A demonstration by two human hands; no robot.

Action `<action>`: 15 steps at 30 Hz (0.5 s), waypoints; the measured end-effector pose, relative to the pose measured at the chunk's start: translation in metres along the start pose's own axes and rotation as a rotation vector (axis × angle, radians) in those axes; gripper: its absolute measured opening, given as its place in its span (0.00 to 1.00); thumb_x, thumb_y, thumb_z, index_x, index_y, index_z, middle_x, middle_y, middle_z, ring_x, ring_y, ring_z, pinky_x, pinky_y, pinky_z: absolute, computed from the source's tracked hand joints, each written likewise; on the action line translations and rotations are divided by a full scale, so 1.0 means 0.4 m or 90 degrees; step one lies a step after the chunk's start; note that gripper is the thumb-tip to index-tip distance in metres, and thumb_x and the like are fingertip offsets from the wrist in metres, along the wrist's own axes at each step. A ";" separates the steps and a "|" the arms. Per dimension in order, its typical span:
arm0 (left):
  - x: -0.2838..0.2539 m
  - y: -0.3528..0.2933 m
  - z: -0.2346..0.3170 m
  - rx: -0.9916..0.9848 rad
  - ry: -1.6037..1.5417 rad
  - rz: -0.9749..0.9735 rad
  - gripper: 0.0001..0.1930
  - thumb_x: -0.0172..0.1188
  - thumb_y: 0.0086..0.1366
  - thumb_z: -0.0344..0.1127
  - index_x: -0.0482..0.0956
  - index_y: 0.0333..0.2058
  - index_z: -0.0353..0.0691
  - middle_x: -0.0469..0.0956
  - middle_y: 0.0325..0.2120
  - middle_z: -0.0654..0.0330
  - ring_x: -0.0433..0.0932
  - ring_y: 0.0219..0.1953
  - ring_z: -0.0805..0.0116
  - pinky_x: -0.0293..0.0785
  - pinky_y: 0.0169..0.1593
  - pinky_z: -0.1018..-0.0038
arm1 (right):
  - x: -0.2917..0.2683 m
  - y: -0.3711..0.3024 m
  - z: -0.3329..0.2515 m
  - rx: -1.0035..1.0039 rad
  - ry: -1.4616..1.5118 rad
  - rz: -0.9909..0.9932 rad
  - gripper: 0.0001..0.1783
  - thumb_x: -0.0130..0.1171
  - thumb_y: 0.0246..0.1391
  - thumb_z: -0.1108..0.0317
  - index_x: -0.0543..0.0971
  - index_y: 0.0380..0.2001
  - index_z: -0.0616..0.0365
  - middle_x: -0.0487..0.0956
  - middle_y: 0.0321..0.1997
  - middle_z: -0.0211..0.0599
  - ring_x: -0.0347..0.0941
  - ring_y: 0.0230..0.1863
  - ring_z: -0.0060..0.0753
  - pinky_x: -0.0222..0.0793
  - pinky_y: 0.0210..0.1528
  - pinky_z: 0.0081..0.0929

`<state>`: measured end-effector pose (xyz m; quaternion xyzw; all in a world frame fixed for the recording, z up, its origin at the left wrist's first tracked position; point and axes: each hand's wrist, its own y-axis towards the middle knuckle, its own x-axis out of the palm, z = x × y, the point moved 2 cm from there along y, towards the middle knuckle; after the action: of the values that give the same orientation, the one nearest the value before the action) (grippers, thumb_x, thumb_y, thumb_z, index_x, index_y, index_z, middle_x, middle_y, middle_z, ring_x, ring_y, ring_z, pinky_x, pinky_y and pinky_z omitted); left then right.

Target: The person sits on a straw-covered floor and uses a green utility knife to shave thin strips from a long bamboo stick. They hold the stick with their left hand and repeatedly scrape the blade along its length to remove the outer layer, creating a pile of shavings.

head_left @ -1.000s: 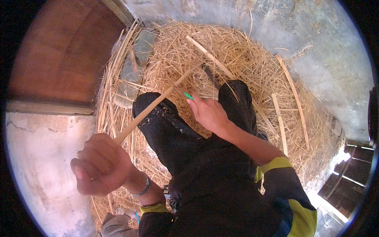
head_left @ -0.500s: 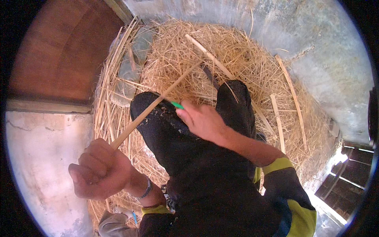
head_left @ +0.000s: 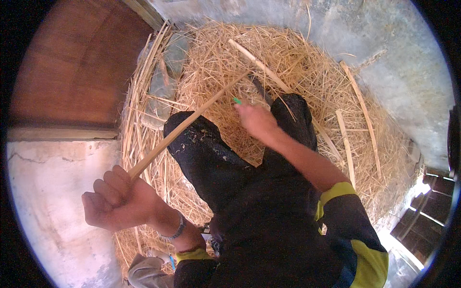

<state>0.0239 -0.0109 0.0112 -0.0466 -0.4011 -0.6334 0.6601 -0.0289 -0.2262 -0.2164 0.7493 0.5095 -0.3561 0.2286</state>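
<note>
Gripping with left hand: clenched round the near end of a long pale stick. Running it diagonally over the left knee, tip out over the straw bed, between its middle and far edge. Can't tell if resting on the knee or just above.

Pinching a small green piece in right hand, fingers closed on it, near the stick but apart in this view. Too blurred to say what kind of piece; possibly part of a hand tool.

Looks like the trimming or scraping step, between strokes at a guess. For the next move: lock the left fist, bring the green piece onto the stick, draw along it with even pressure, clear of the knee. Watch for flex toward the thin tip.

Also on the straw bed: second stick near the far edge, dark flat bar by the right knee, split strip toward the right edge, loose stalks along the left edge.
</note>
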 end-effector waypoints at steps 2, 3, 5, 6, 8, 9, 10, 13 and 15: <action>-0.014 -0.004 0.006 0.003 -0.012 -0.091 0.21 0.41 0.58 0.40 0.45 0.10 0.51 0.45 0.05 0.71 0.40 0.09 0.79 0.39 0.17 0.78 | -0.028 -0.001 -0.003 -0.082 -0.041 0.052 0.16 0.40 0.59 0.56 0.66 0.37 0.60 0.71 0.14 0.48 0.71 0.18 0.54 0.67 0.19 0.44; -0.018 -0.005 0.009 0.005 -0.017 -0.136 0.21 0.40 0.59 0.40 0.45 0.10 0.51 0.45 0.05 0.71 0.40 0.09 0.79 0.40 0.17 0.78 | -0.043 -0.001 -0.018 -0.124 -0.061 0.077 0.16 0.40 0.59 0.56 0.66 0.37 0.59 0.71 0.13 0.47 0.71 0.17 0.53 0.67 0.18 0.43; -0.025 0.000 0.013 0.008 -0.012 -0.122 0.20 0.39 0.60 0.40 0.45 0.10 0.51 0.46 0.04 0.71 0.40 0.08 0.79 0.40 0.17 0.79 | -0.076 -0.027 -0.105 -0.091 0.011 -0.001 0.17 0.40 0.59 0.56 0.67 0.38 0.60 0.71 0.13 0.46 0.71 0.16 0.51 0.68 0.19 0.43; -0.029 0.002 0.020 0.022 -0.007 -0.116 0.20 0.39 0.60 0.40 0.46 0.10 0.51 0.46 0.04 0.71 0.41 0.08 0.79 0.40 0.17 0.79 | -0.089 -0.037 -0.153 -0.086 0.049 -0.038 0.17 0.39 0.59 0.56 0.67 0.38 0.60 0.71 0.12 0.46 0.71 0.15 0.50 0.68 0.19 0.43; -0.027 0.008 0.023 0.015 -0.024 -0.133 0.20 0.40 0.60 0.40 0.46 0.11 0.51 0.45 0.05 0.71 0.40 0.09 0.79 0.39 0.17 0.79 | -0.073 -0.049 -0.158 -0.105 0.068 -0.020 0.18 0.39 0.60 0.56 0.67 0.38 0.61 0.71 0.13 0.47 0.71 0.15 0.49 0.68 0.19 0.43; -0.018 0.006 0.017 0.002 -0.040 -0.127 0.20 0.40 0.60 0.40 0.45 0.11 0.51 0.44 0.05 0.71 0.40 0.09 0.80 0.39 0.17 0.78 | -0.038 -0.045 -0.111 -0.018 0.085 -0.032 0.18 0.39 0.59 0.56 0.67 0.38 0.61 0.71 0.13 0.47 0.71 0.15 0.49 0.68 0.19 0.43; -0.010 0.002 0.012 -0.009 -0.052 -0.122 0.21 0.40 0.60 0.40 0.45 0.11 0.51 0.44 0.05 0.72 0.40 0.10 0.80 0.39 0.17 0.78 | 0.001 -0.041 -0.059 0.066 0.106 -0.044 0.18 0.39 0.59 0.56 0.67 0.38 0.62 0.71 0.13 0.47 0.71 0.15 0.50 0.68 0.19 0.44; 0.004 -0.002 -0.008 0.018 0.017 0.029 0.21 0.41 0.60 0.40 0.44 0.11 0.51 0.42 0.06 0.72 0.39 0.11 0.80 0.38 0.18 0.78 | 0.072 -0.011 0.132 -0.022 -0.116 -0.070 0.19 0.39 0.60 0.57 0.67 0.38 0.64 0.71 0.13 0.49 0.71 0.17 0.52 0.68 0.21 0.44; 0.009 -0.013 -0.002 0.039 0.043 0.054 0.21 0.42 0.60 0.40 0.43 0.12 0.51 0.42 0.06 0.72 0.39 0.11 0.80 0.38 0.18 0.78 | 0.054 -0.035 0.031 -0.010 -0.046 -0.053 0.19 0.39 0.60 0.57 0.68 0.38 0.65 0.72 0.15 0.51 0.71 0.19 0.53 0.69 0.23 0.45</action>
<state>0.0193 -0.0152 0.0105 -0.0216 -0.3954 -0.5936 0.7006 -0.0406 -0.2166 -0.2407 0.7119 0.5347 -0.3883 0.2378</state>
